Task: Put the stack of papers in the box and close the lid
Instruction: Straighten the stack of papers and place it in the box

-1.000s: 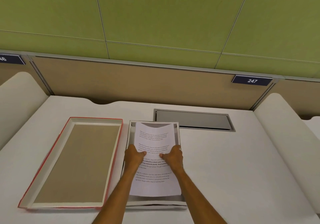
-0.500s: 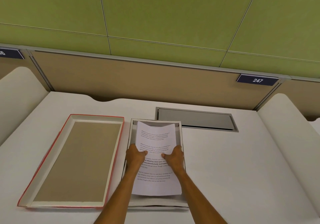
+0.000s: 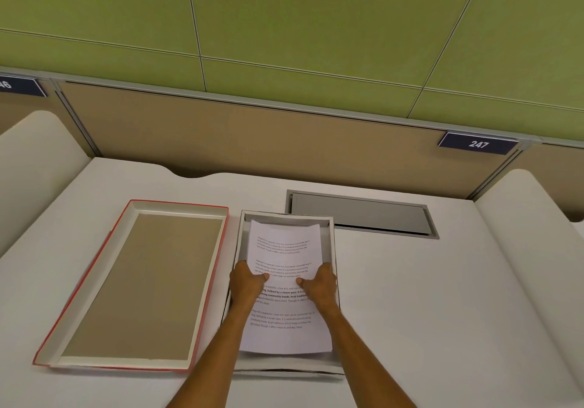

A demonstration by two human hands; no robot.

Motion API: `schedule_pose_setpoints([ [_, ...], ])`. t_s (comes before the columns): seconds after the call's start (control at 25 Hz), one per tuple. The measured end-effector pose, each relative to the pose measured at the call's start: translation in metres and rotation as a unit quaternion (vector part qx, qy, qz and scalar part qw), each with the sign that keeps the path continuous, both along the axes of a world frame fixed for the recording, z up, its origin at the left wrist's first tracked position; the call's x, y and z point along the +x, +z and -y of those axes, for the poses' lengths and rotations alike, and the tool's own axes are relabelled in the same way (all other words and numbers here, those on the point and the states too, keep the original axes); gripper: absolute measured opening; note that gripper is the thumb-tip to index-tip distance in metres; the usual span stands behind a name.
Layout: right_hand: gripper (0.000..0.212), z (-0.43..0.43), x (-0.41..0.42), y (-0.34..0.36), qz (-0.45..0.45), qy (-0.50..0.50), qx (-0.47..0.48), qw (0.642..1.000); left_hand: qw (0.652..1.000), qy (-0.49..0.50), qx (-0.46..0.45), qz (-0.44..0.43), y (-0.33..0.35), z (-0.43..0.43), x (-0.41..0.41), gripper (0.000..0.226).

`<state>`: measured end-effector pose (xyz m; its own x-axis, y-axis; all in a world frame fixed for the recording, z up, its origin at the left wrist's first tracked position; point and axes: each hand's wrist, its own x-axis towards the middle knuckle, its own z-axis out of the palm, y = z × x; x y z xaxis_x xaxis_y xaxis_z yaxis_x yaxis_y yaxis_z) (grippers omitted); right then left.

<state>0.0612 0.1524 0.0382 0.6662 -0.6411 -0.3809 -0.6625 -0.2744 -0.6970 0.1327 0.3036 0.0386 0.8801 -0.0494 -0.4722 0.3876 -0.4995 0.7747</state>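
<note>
Currently, the stack of papers (image 3: 284, 284) is being gripped at mid-length by left hand (image 3: 248, 286) and right hand (image 3: 319, 285), its long axis aligned with the box (image 3: 332, 249) beneath.

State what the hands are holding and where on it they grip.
Both hands, left hand and right hand, hold the stack of papers by its long side edges, about midway, thumbs on top.
</note>
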Motion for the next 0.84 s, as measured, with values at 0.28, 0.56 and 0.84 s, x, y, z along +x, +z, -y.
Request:
schedule_pose_setpoints([
  [0.28, 0.037, -0.003, -0.006, -0.001, 0.011, -0.004, -0.024, 1.0, 0.996, 0.009, 0.023, 0.081, 0.002, 0.0, -0.012, 0.042],
  [0.56, 0.033, -0.001, -0.011, 0.01, -0.008, -0.023, -0.016, 1.0, 0.992, -0.042, 0.088, 0.075, 0.008, -0.01, -0.008, 0.051],
  [0.84, 0.038, 0.006, -0.014, 0.012, -0.007, -0.043, 0.012, 0.999, 0.998, -0.018, 0.04, 0.036, 0.004, -0.016, -0.003, 0.053],
])
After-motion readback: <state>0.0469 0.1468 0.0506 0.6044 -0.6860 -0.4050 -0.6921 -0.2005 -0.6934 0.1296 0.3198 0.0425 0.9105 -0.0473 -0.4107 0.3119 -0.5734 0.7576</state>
